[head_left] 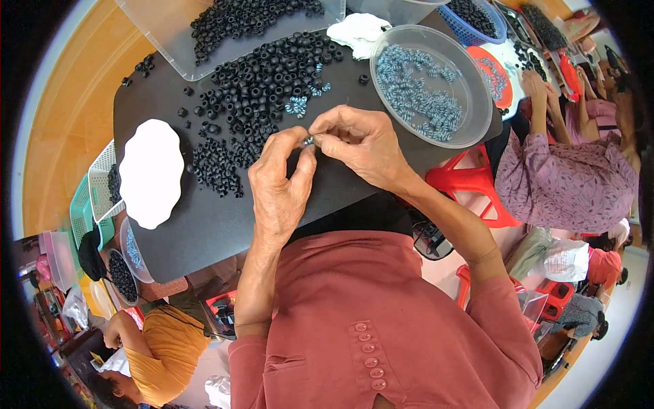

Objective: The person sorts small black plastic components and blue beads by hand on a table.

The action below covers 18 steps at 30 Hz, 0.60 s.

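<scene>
Over the dark tabletop, my left hand (281, 180) and my right hand (366, 148) meet fingertip to fingertip. Both are closed in a pinch on a small blue-and-black piece (308, 140), mostly covered by the fingers. Just beyond them lies a little cluster of similar blue-and-black pieces (296, 106). A wide heap of small black hollow parts (252, 88) spreads beyond and left of my hands. To the right, a round clear tub (486, 102) holds many blue-and-black pieces that look ribbed or coiled.
A clear bin (153, 41) of black parts stands at the far side. Left on the tabletop (211, 235) lies a white scalloped plate (151, 174); a crumpled white cloth (359, 33) sits near the tub. A red stool (470, 180) stands at right. Other people work nearby on both sides.
</scene>
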Each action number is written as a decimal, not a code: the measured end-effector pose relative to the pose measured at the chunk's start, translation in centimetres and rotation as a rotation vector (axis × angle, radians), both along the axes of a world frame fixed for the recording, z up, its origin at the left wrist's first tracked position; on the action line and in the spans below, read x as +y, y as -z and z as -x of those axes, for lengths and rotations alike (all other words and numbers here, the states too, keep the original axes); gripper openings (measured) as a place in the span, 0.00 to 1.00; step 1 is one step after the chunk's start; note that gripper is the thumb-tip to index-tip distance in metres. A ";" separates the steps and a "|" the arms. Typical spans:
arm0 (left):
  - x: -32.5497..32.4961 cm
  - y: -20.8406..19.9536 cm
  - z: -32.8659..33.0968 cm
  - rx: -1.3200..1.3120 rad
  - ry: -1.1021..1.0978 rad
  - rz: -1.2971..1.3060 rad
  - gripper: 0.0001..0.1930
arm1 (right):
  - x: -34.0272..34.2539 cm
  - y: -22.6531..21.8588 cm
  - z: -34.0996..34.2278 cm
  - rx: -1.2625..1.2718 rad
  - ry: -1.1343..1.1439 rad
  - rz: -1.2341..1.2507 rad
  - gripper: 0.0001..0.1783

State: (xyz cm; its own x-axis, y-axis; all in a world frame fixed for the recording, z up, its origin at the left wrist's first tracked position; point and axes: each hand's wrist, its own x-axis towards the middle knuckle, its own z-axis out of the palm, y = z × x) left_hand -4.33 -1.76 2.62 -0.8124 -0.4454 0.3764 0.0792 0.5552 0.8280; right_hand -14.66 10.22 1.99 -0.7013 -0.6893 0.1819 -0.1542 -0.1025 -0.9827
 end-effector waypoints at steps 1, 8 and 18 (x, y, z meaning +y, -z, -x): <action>0.0 0.1 0.0 0.000 0.001 0.000 0.10 | 0.1 0.0 0.0 0.001 -0.002 -0.004 0.05; 0.0 -0.3 0.0 -0.080 0.065 -0.071 0.08 | 0.2 1.2 0.0 -0.055 0.026 0.026 0.04; -0.9 0.4 0.4 -0.141 0.249 -0.521 0.08 | 0.5 1.5 0.0 -0.027 -0.004 0.059 0.05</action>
